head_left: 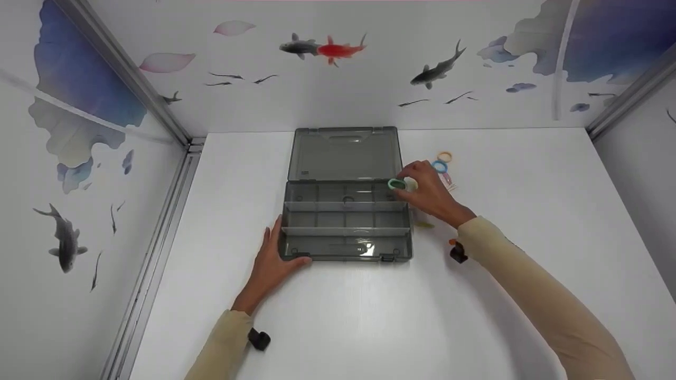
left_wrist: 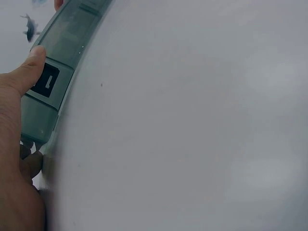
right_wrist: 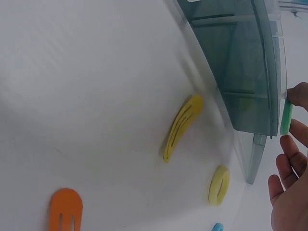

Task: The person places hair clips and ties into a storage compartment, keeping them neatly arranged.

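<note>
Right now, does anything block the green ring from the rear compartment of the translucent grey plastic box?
Nothing visible: the grey lid lies folded back, and the right hand holds the green ring at the right end of the rear compartment.

Right grip pinching green band — yellow clip, box

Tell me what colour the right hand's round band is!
The round band is green, clearest in the right wrist view.

Long beige sleeves, small black wrist cameras.
</note>
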A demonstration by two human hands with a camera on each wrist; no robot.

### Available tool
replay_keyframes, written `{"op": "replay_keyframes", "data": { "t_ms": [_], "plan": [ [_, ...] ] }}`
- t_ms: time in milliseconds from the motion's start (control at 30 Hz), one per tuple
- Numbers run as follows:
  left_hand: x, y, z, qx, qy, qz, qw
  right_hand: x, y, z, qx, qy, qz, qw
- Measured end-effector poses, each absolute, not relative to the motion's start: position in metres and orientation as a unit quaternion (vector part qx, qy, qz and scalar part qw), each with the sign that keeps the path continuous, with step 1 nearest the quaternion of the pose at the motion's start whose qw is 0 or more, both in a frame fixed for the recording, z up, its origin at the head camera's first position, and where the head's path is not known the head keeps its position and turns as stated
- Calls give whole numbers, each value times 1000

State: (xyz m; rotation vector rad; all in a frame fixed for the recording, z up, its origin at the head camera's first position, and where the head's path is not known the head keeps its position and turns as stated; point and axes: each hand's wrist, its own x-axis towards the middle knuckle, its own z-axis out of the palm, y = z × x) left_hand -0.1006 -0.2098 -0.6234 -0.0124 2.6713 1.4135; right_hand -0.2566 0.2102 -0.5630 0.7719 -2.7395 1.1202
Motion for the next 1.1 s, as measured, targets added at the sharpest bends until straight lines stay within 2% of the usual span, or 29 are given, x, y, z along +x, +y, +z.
{"op": "replay_keyframes", "data": {
  "t_ms": [1100],
  "plan": [
    [-101, -211, -625, -10, 879, 473, 60, -255, 202, -571, 265, -889, 374, 15]
  ]
}}
